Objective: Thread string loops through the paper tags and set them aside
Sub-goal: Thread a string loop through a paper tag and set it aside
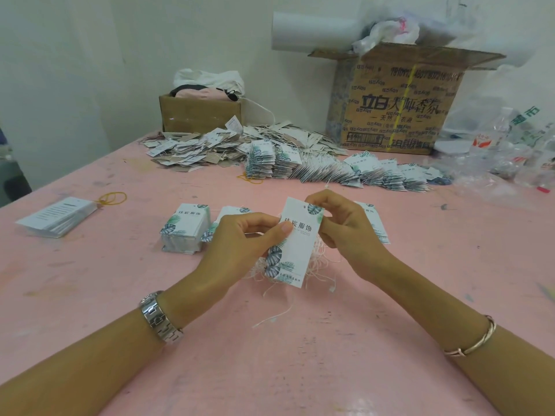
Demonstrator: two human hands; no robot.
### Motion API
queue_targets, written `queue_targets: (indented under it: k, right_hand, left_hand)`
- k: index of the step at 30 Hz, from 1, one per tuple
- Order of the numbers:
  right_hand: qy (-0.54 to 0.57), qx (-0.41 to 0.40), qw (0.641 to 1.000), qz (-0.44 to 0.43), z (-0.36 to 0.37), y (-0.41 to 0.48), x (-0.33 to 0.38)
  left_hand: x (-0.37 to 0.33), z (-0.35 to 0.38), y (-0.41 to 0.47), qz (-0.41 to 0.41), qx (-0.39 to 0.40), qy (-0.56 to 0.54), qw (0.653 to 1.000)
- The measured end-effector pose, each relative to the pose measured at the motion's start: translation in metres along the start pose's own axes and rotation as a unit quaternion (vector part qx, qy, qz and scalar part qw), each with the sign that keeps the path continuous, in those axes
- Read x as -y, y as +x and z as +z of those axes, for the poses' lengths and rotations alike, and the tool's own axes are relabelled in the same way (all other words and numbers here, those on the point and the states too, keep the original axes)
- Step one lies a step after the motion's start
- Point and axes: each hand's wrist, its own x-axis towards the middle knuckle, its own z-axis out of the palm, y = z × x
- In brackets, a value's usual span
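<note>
A white paper tag [297, 244] with green leaf print is held upright over the middle of the pink table [120, 283]. My left hand [240, 244] pinches its left edge with the thumb on the face. My right hand [345, 223] pinches the tag's top right corner near the hole. A tangle of white string loops [318, 265] lies on the table under and behind the tag. Stacks of unthreaded tags [186, 229] stand just beyond my left hand, and another stack [375, 223] is partly hidden behind my right hand.
A long fanned row of threaded tags [345, 172] and a loose heap of tags [210, 148] lie farther back. A stack of white cards [58, 217] with yellow rubber bands [112, 198] sits at left. Cardboard boxes [399, 103] and plastic bottles [492, 136] stand at the back.
</note>
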Motion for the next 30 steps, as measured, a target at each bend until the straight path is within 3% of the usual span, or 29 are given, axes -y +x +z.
queue_targets:
  k: [13,20,30]
  right_hand:
    - [0.043,0.03,0.998,0.018,-0.003,0.0,-0.002]
    - [0.073,0.07,0.995,0.01,0.001,-0.003,-0.002]
    - [0.056,0.07,0.996,0.019,0.002,-0.003,-0.002]
  left_hand:
    - [0.004,0.0,0.002,-0.01,-0.018,0.023,1.0]
    - [-0.001,0.006,-0.006,0.104,-0.081,0.099,0.986]
    - [-0.007,0.007,-0.01,0.259,-0.078,0.161,0.949]
